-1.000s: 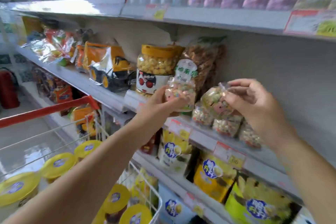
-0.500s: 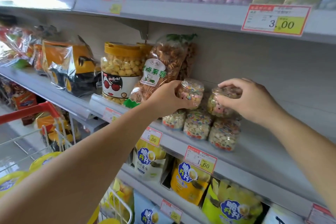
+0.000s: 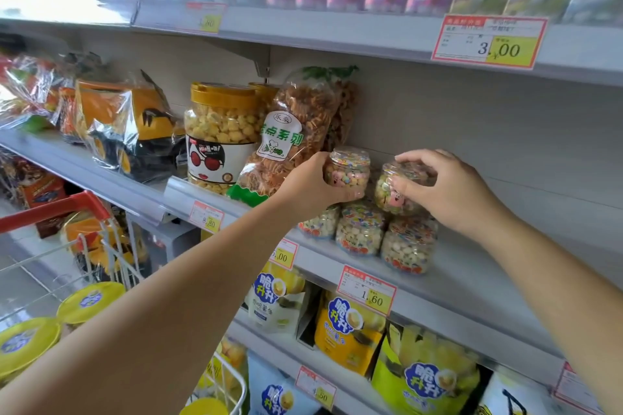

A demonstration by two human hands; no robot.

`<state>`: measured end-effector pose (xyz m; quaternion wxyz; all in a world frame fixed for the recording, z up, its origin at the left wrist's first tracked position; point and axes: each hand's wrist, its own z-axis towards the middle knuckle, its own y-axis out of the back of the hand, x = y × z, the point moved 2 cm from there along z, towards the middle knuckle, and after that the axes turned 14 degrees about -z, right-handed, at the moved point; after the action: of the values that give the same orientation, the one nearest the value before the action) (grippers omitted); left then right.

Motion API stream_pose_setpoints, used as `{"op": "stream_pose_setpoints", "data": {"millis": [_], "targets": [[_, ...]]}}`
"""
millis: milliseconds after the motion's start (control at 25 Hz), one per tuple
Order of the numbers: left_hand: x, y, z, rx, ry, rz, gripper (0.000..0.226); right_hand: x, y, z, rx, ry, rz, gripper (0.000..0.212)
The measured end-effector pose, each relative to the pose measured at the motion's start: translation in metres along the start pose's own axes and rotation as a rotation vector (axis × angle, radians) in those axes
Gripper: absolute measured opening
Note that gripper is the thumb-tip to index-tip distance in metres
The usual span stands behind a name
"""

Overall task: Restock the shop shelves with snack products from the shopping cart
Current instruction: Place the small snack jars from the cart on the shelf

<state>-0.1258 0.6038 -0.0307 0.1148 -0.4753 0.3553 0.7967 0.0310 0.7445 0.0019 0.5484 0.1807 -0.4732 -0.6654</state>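
My left hand grips a small clear jar of pastel candies from its left side, held upright over the middle shelf. My right hand holds a second small candy jar by its lid and right side, resting on top of the jars below. Three matching small jars stand in a row on that shelf under both held jars. The red-handled shopping cart at lower left carries several yellow-lidded tubs.
A large popcorn jar and a bag of twisted snacks stand just left of my left hand. Bare shelf surface runs to the right of the small jars. An upper shelf with pouches hangs overhead. Yellow snack bags fill the lower shelf.
The view has shifted closer to the shelf. Both hands have carried their jars in over the row of three, and the right jar now sits on the stack.
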Motion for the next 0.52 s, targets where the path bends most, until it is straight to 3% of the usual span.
{"op": "stream_pose_setpoints", "data": {"millis": [80, 120, 200, 240, 320, 400, 520], "targets": [[0.0, 0.003, -0.005, 0.002, -0.015, -0.005, 0.097, 0.001, 0.004, -0.005, -0.097, -0.019, 0.042, 0.033], [-0.001, 0.007, -0.011, -0.013, -0.033, -0.031, 0.099, 0.002, 0.009, -0.01, -0.227, 0.001, 0.074, 0.029], [-0.003, 0.025, -0.034, -0.077, -0.09, -0.088, 0.092, 0.016, 0.017, -0.027, -0.488, 0.092, 0.175, 0.02], [-0.001, 0.036, -0.049, -0.109, -0.119, -0.113, 0.084, 0.028, 0.017, -0.037, -0.539, 0.137, 0.258, 0.019], [0.011, 0.059, -0.087, -0.153, -0.149, -0.149, 0.067, 0.058, 0.005, -0.054, -0.461, 0.211, 0.468, 0.022], [0.044, 0.085, -0.131, -0.2, -0.061, -0.131, 0.056, 0.094, -0.026, -0.068, -0.248, 0.257, 0.621, 0.023], [0.099, 0.123, -0.204, -0.3, 0.163, -0.114, 0.047, 0.14, -0.09, -0.086, 0.152, 0.312, 0.625, 0.02]]}}
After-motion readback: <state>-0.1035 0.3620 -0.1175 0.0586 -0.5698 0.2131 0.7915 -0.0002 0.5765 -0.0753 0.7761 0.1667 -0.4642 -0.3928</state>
